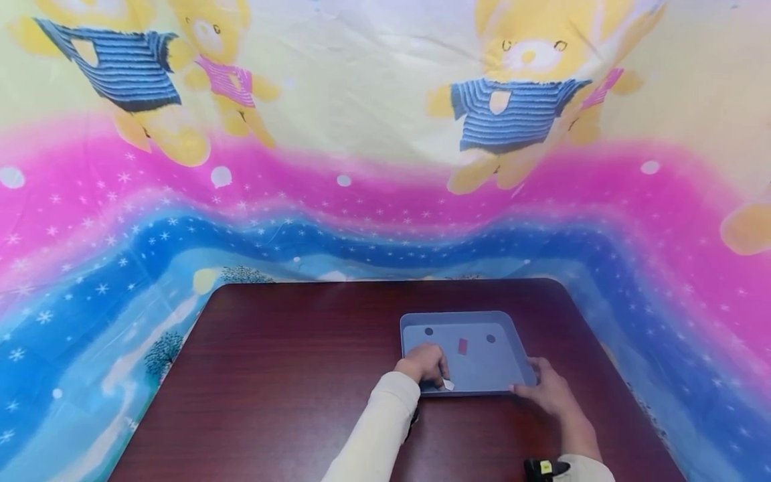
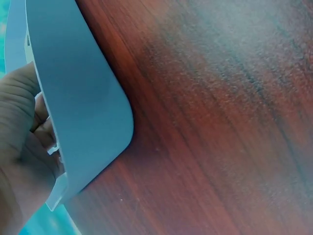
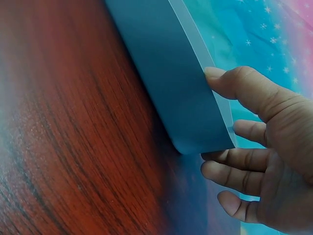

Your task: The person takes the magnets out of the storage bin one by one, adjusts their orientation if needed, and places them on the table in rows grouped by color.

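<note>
A shallow grey tray stands on the table's right half. Inside its near left part, my left hand reaches down and pinches a small white piece; in the left wrist view the tray's wall hides part of the fingers. At the tray's near right corner, my right hand holds the rim. Its thumb presses the near edge while the other fingers lie around the corner. On the tray floor are a small pink rectangle and two dark round discs, one left and one right.
The dark red-brown wooden table has rounded far corners. Behind it and along both sides hangs a cloth printed with bears and snowflakes. A black wrist strap is on the right forearm.
</note>
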Action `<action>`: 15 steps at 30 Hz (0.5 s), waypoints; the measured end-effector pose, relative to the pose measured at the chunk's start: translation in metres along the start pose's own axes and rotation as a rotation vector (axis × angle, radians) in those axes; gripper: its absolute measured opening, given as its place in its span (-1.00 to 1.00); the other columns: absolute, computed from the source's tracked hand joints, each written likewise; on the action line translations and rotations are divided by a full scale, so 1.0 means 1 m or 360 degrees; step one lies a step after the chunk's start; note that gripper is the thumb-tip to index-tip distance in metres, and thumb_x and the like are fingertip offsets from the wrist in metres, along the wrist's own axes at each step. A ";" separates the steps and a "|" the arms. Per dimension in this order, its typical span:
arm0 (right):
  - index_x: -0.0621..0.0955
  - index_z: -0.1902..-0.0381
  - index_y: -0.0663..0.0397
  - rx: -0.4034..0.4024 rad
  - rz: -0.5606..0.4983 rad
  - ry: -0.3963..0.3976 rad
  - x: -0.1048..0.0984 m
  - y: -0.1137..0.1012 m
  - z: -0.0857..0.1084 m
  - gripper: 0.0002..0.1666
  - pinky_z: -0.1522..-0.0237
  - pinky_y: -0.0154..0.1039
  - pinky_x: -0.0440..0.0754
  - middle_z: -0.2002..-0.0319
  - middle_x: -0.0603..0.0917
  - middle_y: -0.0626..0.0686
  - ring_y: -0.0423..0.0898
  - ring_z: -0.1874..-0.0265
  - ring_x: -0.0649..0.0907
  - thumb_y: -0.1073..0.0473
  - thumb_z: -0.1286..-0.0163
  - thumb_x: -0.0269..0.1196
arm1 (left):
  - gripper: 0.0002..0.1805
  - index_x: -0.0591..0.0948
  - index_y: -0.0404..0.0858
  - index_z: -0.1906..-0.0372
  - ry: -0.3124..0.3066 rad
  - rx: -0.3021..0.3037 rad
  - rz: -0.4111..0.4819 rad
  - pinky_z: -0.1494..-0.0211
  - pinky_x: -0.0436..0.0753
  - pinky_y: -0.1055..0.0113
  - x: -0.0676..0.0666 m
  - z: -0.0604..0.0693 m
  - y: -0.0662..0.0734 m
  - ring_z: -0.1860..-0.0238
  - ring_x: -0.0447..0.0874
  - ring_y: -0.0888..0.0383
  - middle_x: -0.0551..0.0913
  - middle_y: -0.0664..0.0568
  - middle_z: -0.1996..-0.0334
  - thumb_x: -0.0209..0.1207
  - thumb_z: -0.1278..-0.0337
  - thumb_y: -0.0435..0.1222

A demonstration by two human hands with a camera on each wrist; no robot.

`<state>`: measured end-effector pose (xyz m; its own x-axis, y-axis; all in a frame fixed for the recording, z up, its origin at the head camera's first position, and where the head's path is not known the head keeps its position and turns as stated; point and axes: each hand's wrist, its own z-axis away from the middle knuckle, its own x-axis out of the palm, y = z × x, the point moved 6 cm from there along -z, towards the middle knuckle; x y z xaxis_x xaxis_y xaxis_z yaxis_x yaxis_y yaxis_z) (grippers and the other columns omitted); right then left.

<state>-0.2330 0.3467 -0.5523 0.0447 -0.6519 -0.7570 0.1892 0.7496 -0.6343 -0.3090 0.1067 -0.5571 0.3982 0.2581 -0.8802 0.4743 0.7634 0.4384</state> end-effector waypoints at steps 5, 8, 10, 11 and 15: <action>0.16 -0.28 0.41 0.0008 -0.0006 -0.0008 0.000 0.000 0.000 0.11 0.07 0.22 0.39 -0.13 0.31 0.53 0.40 -0.02 0.40 -0.15 -0.02 0.41 | -0.76 0.62 0.01 0.70 -0.0018 0.0008 -0.0091 0.44 0.41 0.52 -0.001 0.000 0.004 0.52 0.41 0.36 0.49 0.37 0.68 0.54 0.46 -0.21; 0.16 -0.27 0.41 0.0013 -0.0002 -0.0010 0.000 0.000 0.000 0.10 0.07 0.23 0.39 -0.12 0.30 0.54 0.41 -0.03 0.40 -0.14 -0.02 0.41 | -0.74 0.59 0.03 0.72 -0.0033 0.0009 -0.0166 0.46 0.40 0.53 0.000 0.000 0.005 0.54 0.39 0.37 0.47 0.37 0.69 0.53 0.43 -0.19; 0.16 -0.27 0.42 0.0016 -0.0004 -0.0010 0.001 0.000 0.000 0.10 0.07 0.23 0.39 -0.12 0.30 0.54 0.41 -0.03 0.39 -0.13 -0.02 0.41 | -0.76 0.61 0.05 0.71 -0.0041 0.0028 -0.0230 0.44 0.41 0.54 0.001 -0.001 0.006 0.52 0.40 0.38 0.48 0.38 0.68 0.52 0.40 -0.18; 0.16 -0.27 0.41 0.0019 -0.0005 -0.0010 0.001 0.000 0.000 0.09 0.07 0.23 0.39 -0.13 0.30 0.54 0.41 -0.03 0.39 -0.13 -0.02 0.41 | -0.77 0.62 0.06 0.70 -0.0042 0.0045 -0.0269 0.44 0.42 0.54 0.002 -0.001 0.008 0.51 0.41 0.38 0.48 0.39 0.67 0.51 0.39 -0.18; 0.15 -0.28 0.41 0.0029 -0.0007 -0.0015 0.001 0.000 0.000 0.09 0.06 0.23 0.38 -0.15 0.28 0.53 0.41 -0.04 0.38 -0.12 -0.03 0.41 | -0.82 0.65 0.07 0.69 -0.0044 0.0118 -0.0396 0.46 0.42 0.53 0.004 -0.004 0.013 0.52 0.42 0.38 0.49 0.40 0.67 0.47 0.30 -0.16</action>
<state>-0.2332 0.3463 -0.5532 0.0532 -0.6565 -0.7525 0.2075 0.7443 -0.6347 -0.3045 0.1197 -0.5558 0.2829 0.0508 -0.9578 0.6160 0.7558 0.2220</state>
